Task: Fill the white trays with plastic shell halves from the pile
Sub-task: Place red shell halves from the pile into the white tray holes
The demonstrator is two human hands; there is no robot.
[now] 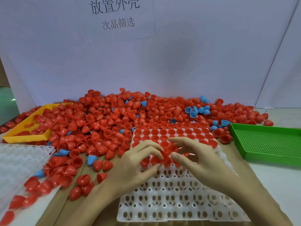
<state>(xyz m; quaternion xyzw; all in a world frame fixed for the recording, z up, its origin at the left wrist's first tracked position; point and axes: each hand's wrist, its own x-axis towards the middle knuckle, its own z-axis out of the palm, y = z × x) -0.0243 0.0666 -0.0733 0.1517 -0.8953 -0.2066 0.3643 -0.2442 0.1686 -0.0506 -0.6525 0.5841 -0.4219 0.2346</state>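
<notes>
A big pile of red shell halves [114,118], with a few blue ones mixed in, covers the back of the table. In front lies a white tray [171,203] of round cells; its far rows hold red shell halves [171,132], its near rows are bare. My left hand [135,165] and my right hand [195,154] meet over the tray's middle. The left fingers pinch a red shell half [164,156]. My right thumb and fingers are curled beside it, with a red shell [187,154] showing between them.
A yellow tray [26,136] with a few red shells sits at the back left. A green perforated tray [268,144] stands at the right. More white trays [17,163] are stacked at the left. A white board closes off the back.
</notes>
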